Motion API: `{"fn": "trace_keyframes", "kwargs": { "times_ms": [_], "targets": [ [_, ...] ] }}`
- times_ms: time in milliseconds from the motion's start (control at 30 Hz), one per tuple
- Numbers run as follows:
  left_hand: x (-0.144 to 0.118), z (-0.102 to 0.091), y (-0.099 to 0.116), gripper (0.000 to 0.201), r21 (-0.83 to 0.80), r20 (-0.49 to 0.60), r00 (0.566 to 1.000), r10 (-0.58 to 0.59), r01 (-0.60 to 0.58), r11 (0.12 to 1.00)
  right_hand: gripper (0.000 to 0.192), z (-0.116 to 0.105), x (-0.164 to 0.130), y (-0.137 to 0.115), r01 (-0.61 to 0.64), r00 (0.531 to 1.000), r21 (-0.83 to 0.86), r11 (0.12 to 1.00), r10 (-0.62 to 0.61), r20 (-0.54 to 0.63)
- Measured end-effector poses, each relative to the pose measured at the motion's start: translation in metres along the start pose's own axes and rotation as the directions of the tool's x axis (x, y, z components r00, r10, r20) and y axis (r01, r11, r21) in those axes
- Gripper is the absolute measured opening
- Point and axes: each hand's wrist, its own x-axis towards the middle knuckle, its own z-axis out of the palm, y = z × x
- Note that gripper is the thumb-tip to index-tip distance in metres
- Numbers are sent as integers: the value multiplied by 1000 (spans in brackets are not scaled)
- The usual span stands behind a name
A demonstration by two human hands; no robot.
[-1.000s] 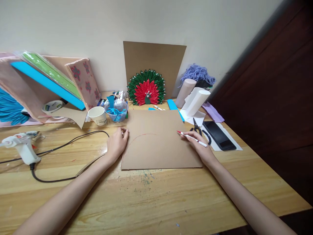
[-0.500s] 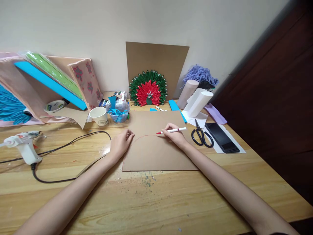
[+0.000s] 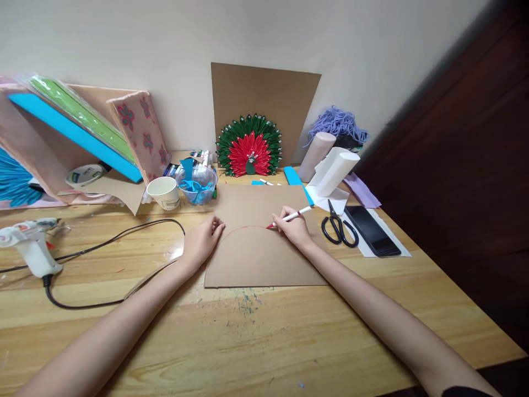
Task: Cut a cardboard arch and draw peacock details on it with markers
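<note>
Clear plastic tub (image 3: 212, 187) is holding a tangle of blue strips (image 3: 194, 186), with a blue paper piece (image 3: 187, 166) sticking up at its back. White cup (image 3: 164, 199) is standing just left of it, mouth up, pale inside. Further left, a pink flowered box (image 3: 135, 140) is lying open toward me; a blue slab (image 3: 74, 135) and a plastic-wrapped green pack (image 3: 82, 113) are slanting across it, and a round labelled item (image 3: 86, 175) is resting low inside.

Versus one second ago: right hand (image 3: 294, 227) is now working over the board, not out by its right edge, so the black scissors (image 3: 339, 230) are showing whole. Versus half a second ago: marker (image 3: 300, 213) is tilting more steeply, tip staying near the same spot. Left hand (image 3: 202, 240) is keeping its place at the left edge.

Cardboard sheet (image 3: 264, 262) is lying flat on the wooden table (image 3: 198, 342) between both forearms, plain tan, a thin red arc climbing from its left side to the marker's red tip. Right fingers are pinching the white marker; left fingers are curling loosely, close together, over the sheet's edge
</note>
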Motion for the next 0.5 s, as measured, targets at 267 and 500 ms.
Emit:
{"fn": "trace_keyframes", "kwargs": {
  "times_ms": [267, 500],
  "targets": [
    [1, -2, 2, 21, 1, -2, 1000, -14, 14, 1000, 27, -3, -1, 4, -21, 998, -33, 999, 19, -60],
    [1, 0, 0, 21, 16, -1, 1000, -13, 13, 1000, 25, -11, -6, 4, -33, 995, -65, 997, 27, -94]
  ]
}}
